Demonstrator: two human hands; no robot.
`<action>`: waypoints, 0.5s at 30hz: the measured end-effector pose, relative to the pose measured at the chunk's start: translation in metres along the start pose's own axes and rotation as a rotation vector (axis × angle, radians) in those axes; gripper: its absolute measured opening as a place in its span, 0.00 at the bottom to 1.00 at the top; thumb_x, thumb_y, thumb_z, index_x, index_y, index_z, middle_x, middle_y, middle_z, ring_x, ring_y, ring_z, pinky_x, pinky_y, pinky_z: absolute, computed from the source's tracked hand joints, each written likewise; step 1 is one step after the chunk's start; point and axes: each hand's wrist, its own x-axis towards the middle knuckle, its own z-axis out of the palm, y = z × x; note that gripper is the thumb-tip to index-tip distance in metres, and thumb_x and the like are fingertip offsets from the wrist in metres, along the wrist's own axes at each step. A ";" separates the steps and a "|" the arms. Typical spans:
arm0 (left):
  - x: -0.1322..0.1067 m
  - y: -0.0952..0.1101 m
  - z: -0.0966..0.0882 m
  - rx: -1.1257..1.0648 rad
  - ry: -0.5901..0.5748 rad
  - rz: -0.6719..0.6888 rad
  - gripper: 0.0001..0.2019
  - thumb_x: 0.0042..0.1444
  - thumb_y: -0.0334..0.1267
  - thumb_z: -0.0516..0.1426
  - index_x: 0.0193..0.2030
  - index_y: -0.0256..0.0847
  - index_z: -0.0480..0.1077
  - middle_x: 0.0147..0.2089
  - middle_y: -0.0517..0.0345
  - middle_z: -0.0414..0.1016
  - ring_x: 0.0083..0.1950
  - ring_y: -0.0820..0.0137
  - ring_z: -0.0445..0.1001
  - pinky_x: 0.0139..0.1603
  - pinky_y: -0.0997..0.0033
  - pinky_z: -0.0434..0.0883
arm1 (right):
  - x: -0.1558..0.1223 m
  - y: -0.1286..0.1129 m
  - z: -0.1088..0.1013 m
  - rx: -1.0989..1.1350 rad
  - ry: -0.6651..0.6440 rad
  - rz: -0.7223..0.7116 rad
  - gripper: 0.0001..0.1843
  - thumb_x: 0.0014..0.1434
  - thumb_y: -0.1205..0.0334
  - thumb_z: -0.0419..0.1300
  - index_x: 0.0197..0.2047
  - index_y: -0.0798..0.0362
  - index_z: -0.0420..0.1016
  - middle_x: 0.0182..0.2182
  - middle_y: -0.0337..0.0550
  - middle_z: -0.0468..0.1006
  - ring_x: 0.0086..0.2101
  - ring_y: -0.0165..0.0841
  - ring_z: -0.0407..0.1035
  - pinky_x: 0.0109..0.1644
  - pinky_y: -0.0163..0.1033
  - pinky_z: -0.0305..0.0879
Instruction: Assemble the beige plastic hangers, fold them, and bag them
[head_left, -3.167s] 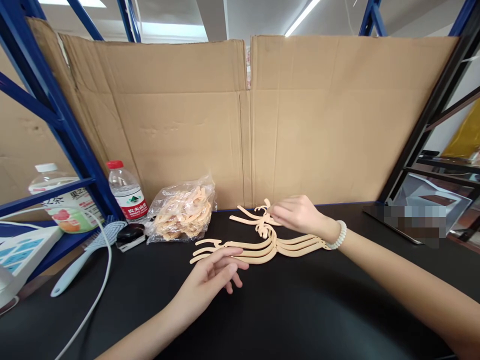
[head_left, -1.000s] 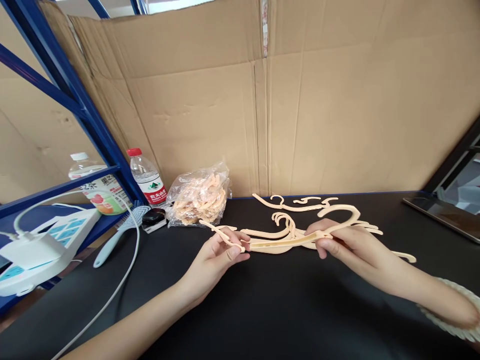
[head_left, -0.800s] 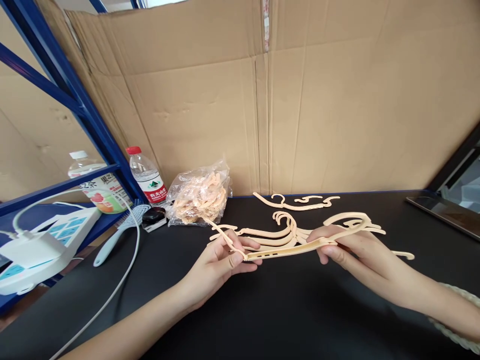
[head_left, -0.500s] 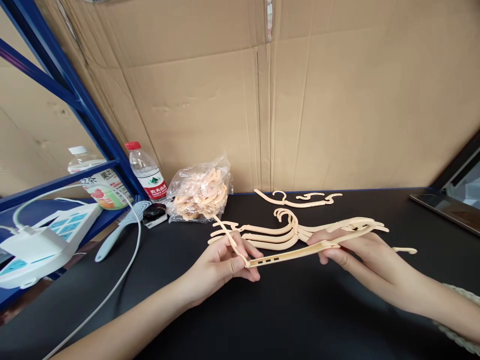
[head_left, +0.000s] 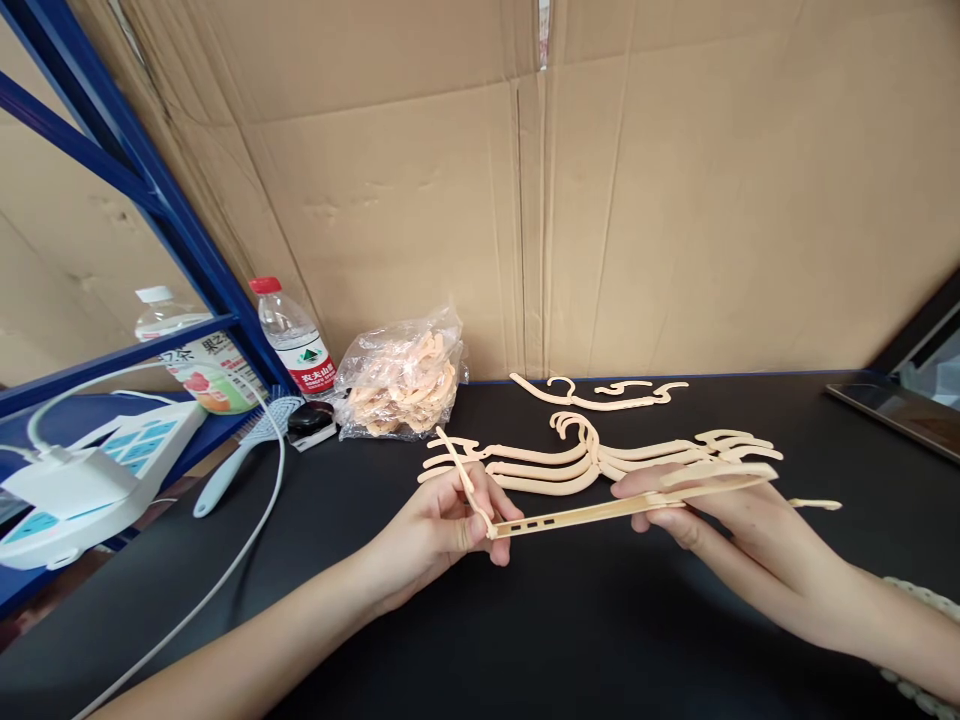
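Note:
Both my hands hold one beige plastic hanger piece (head_left: 592, 510) just above the black table (head_left: 525, 640). My left hand (head_left: 442, 525) pinches its left end, where a thin arm sticks up. My right hand (head_left: 720, 515) grips its right part with closed fingers. Behind the hands lies a stack of assembled beige hangers (head_left: 577, 462). A single loose hanger part (head_left: 600, 398) rests farther back near the cardboard wall.
A clear plastic bag of beige parts (head_left: 401, 375) sits at the back left, beside a red-capped water bottle (head_left: 291, 335). A light blue hairbrush (head_left: 240, 455), white cable (head_left: 225, 570) and white power strip (head_left: 82, 480) lie left. Cardboard (head_left: 600, 200) walls the back.
My right hand left the pile and, with my left, picked up one hanger piece. Over the last second the piece turned flatter and came a little nearer to me.

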 end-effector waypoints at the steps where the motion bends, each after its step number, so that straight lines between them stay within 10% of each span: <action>1: 0.000 0.000 0.000 0.001 0.006 -0.002 0.15 0.48 0.38 0.69 0.29 0.37 0.65 0.38 0.54 0.75 0.30 0.70 0.74 0.35 0.69 0.68 | 0.000 -0.001 0.000 0.001 0.004 -0.008 0.09 0.65 0.60 0.53 0.40 0.45 0.76 0.44 0.44 0.81 0.46 0.40 0.76 0.51 0.44 0.74; 15: 0.000 -0.006 0.001 -0.006 0.072 -0.005 0.17 0.44 0.37 0.70 0.27 0.37 0.64 0.33 0.55 0.77 0.26 0.70 0.73 0.32 0.68 0.66 | 0.004 -0.012 0.001 0.001 -0.007 0.015 0.11 0.65 0.58 0.53 0.35 0.44 0.76 0.38 0.44 0.82 0.40 0.41 0.77 0.42 0.41 0.77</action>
